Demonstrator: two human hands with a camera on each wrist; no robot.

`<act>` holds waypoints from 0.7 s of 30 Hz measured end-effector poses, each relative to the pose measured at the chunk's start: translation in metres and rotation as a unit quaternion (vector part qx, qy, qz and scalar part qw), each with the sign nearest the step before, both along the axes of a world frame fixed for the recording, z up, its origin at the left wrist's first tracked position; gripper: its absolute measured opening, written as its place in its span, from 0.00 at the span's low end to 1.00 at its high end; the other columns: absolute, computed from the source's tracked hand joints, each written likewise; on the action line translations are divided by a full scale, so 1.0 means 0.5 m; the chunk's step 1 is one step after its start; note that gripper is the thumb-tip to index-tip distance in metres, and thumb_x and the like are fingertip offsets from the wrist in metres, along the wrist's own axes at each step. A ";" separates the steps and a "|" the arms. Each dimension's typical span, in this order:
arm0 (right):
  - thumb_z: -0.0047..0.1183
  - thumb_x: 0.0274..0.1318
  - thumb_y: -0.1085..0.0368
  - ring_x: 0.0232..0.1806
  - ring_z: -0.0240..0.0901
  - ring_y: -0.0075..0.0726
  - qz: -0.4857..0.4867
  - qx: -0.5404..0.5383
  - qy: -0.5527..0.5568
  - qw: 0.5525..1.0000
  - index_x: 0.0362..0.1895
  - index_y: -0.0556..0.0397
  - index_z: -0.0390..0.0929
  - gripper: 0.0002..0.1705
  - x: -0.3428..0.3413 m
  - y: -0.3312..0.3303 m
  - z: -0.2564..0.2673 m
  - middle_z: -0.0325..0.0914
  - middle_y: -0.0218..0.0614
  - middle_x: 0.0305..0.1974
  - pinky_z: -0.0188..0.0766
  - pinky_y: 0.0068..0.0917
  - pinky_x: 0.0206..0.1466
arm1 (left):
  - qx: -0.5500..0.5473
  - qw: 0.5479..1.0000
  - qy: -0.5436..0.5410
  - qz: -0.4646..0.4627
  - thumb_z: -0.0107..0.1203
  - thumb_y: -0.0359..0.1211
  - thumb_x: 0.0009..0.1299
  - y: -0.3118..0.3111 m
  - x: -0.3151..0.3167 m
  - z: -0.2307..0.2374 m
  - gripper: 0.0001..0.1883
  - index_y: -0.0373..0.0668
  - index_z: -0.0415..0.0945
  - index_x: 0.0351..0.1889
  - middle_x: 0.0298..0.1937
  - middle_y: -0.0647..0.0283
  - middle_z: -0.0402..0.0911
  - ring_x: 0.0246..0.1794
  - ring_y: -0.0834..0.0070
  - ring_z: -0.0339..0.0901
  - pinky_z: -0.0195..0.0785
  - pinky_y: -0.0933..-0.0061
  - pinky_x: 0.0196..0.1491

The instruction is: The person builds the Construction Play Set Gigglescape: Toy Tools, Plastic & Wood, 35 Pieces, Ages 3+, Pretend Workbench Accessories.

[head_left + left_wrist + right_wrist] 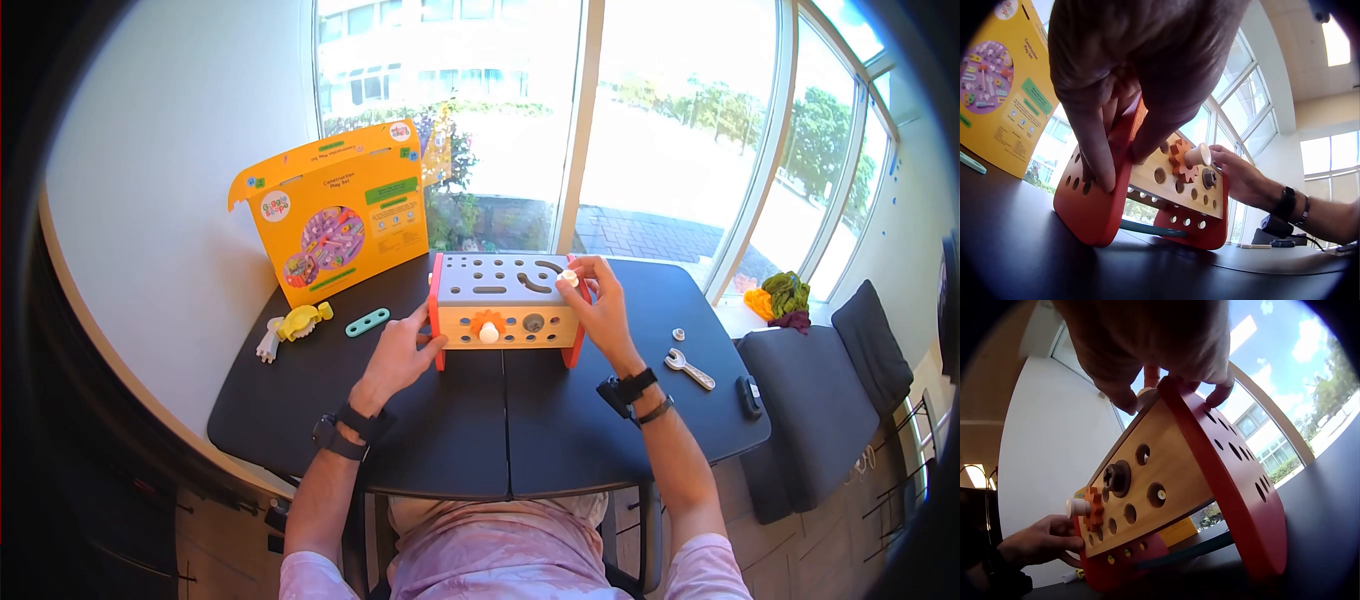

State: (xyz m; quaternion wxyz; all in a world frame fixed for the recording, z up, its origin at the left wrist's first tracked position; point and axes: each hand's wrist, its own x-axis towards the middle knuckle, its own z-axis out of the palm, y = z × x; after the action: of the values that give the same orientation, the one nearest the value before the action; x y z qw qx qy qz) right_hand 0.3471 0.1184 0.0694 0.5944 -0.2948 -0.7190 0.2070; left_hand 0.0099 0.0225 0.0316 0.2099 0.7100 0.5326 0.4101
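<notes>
A toy workbench [505,285] with a grey slotted top, a wooden front and red end panels stands on the black table. My left hand [397,352] grips its left red panel [1094,209], with thumb in front and fingers outside. At the top right corner, my right hand [606,312] pinches a small white knob-like piece [568,277], while other fingers touch the right red panel [1229,475]. On the front are an orange gear [1181,160] with a white peg [1198,155] through it, and a dark grey bolt [1117,478].
Left on the table [440,420] lie yellow and white toy pieces [303,322] and a teal strip with holes [367,321]. A yellow play-set box [345,190] stands behind them. To the right are a toy wrench [690,369], a small white piece [679,334] and a black device [749,397].
</notes>
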 end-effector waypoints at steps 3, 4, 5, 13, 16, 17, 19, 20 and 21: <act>0.70 0.69 0.64 0.51 0.77 0.30 -0.008 -0.001 -0.019 1.000 0.44 0.56 0.78 0.13 0.003 0.011 -0.007 0.77 0.32 0.46 0.76 0.35 0.63 | 0.005 1.000 0.007 0.009 0.64 0.26 0.79 -0.009 0.008 0.011 0.35 0.34 0.66 0.83 0.65 0.47 0.89 0.58 0.57 0.93 0.86 0.62 0.60; 0.70 0.69 0.64 0.52 0.77 0.30 -0.007 -0.003 -0.024 1.000 0.45 0.56 0.78 0.13 0.003 0.016 -0.014 0.76 0.32 0.46 0.75 0.35 0.64 | 0.009 1.000 0.008 0.009 0.64 0.26 0.79 -0.008 0.006 0.008 0.34 0.34 0.66 0.83 0.65 0.47 0.89 0.58 0.56 0.93 0.86 0.62 0.60; 0.71 0.68 0.64 0.52 0.77 0.30 0.003 -0.005 -0.001 1.000 0.44 0.55 0.78 0.14 0.002 0.021 -0.022 0.77 0.32 0.46 0.75 0.35 0.64 | 0.014 1.000 0.009 0.009 0.64 0.26 0.79 -0.004 0.004 0.002 0.34 0.34 0.66 0.83 0.65 0.47 0.89 0.58 0.56 0.93 0.86 0.62 0.60; 0.72 0.68 0.66 0.55 0.78 0.32 0.015 -0.010 0.027 0.999 0.50 0.57 0.79 0.16 0.007 0.028 -0.028 0.77 0.34 0.50 0.76 0.36 0.66 | 0.002 1.000 0.012 0.010 0.64 0.27 0.79 -0.004 0.003 0.003 0.34 0.34 0.66 0.83 0.66 0.47 0.88 0.58 0.56 0.93 0.86 0.62 0.60; 0.69 0.68 0.67 0.56 0.78 0.33 -0.001 -0.012 0.029 1.000 0.55 0.58 0.81 0.16 -0.005 0.014 -0.023 0.79 0.35 0.52 0.76 0.34 0.66 | 0.007 1.000 0.012 0.011 0.64 0.27 0.80 -0.001 0.002 0.000 0.34 0.35 0.66 0.83 0.66 0.47 0.88 0.58 0.56 0.93 0.86 0.62 0.61; 0.69 0.68 0.67 0.56 0.78 0.34 0.002 -0.004 0.026 1.000 0.55 0.57 0.82 0.16 -0.005 0.016 -0.026 0.79 0.36 0.51 0.76 0.34 0.66 | 0.010 1.000 0.010 0.011 0.64 0.27 0.80 0.000 0.001 -0.003 0.34 0.35 0.66 0.83 0.66 0.47 0.88 0.58 0.56 0.93 0.86 0.62 0.61; 0.68 0.68 0.67 0.56 0.78 0.35 0.006 0.010 0.019 1.000 0.57 0.57 0.83 0.16 0.001 0.025 -0.033 0.80 0.36 0.51 0.75 0.33 0.66 | 0.014 1.000 0.007 0.010 0.64 0.27 0.80 0.000 0.001 -0.003 0.34 0.35 0.66 0.83 0.66 0.48 0.89 0.59 0.56 0.93 0.86 0.62 0.60; 0.68 0.68 0.66 0.56 0.79 0.35 0.005 0.007 0.013 1.000 0.55 0.56 0.84 0.15 0.004 0.029 -0.035 0.80 0.36 0.52 0.75 0.33 0.66 | 0.015 1.000 0.007 0.010 0.64 0.27 0.80 -0.001 0.002 -0.001 0.34 0.35 0.66 0.83 0.65 0.48 0.89 0.59 0.56 0.93 0.86 0.62 0.60; 0.68 0.68 0.66 0.56 0.79 0.36 0.003 0.003 0.007 1.000 0.54 0.56 0.84 0.14 0.007 0.032 -0.039 0.80 0.36 0.52 0.75 0.33 0.66 | 0.015 1.000 0.008 0.009 0.64 0.26 0.80 -0.002 0.003 0.000 0.34 0.35 0.66 0.83 0.65 0.48 0.89 0.59 0.56 0.93 0.86 0.62 0.60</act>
State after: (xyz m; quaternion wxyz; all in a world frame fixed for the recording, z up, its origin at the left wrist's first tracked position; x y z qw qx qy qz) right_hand 0.3507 0.1345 0.0499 0.6001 -0.2891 -0.7161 0.2085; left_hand 0.0112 0.0214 0.0316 0.1913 0.7111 0.5346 0.4146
